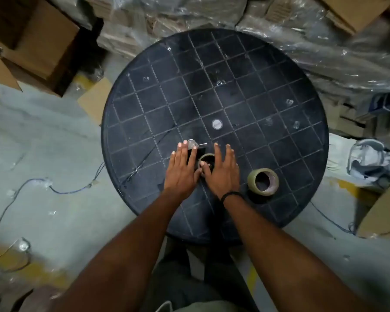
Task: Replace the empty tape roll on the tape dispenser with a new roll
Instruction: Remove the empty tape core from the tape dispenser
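A tape dispenser lies on the round dark table, mostly hidden under my hands; its metal blade end pokes out by my left fingertips. An empty brown cardboard roll sits on it, between my hands. My left hand rests flat on the dispenser, fingers spread. My right hand lies beside the roll with its thumb pressed at the roll's inner rim. A new roll of tape rests on the table, just right of my right hand and apart from it.
Plastic-wrapped bundles press against the table's far and right edges. Cardboard boxes stand at the left back and at the right. A thin cable runs over the grey floor on the left.
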### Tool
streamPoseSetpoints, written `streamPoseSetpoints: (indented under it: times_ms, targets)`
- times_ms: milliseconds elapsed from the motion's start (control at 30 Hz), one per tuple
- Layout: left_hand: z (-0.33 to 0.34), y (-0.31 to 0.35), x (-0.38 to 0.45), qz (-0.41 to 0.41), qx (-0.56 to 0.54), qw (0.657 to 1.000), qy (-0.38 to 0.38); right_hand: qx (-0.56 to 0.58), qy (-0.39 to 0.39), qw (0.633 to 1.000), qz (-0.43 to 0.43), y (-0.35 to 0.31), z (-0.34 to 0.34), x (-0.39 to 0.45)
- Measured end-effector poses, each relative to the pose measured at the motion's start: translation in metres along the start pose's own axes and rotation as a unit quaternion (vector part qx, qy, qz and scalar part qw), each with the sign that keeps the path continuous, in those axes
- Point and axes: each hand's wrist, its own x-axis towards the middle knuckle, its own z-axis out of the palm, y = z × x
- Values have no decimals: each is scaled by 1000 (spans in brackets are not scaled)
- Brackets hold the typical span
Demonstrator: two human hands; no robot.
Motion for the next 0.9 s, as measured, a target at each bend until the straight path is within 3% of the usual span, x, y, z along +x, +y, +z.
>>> streamPoseSetpoints:
  times_ms: [133,300,500,633,700,800,900]
  targets:
    - [14,2,9,-19,-11,1000,-8,34,-37,998,30,13,13,10]
    - [29,5,13,40,-4,999,16,28,-82,996,17,24,28,18]
    - [36,2,23,-11,6,1000,19,151,-115,979,79,25,29,36]
    - [42,4,27,-39,-35,998,44,155,-155,969,115,30,31,58]
    - [42,7,27,-66,-56,994,61,190,-172,957,137,34,31,67]
    - [41,9,30,-102,-64,990,68,309,-206,908,194,38,25,71]
    - [45,10,30,-89,-40,993,63,301,-242,900,202,41,23,72]
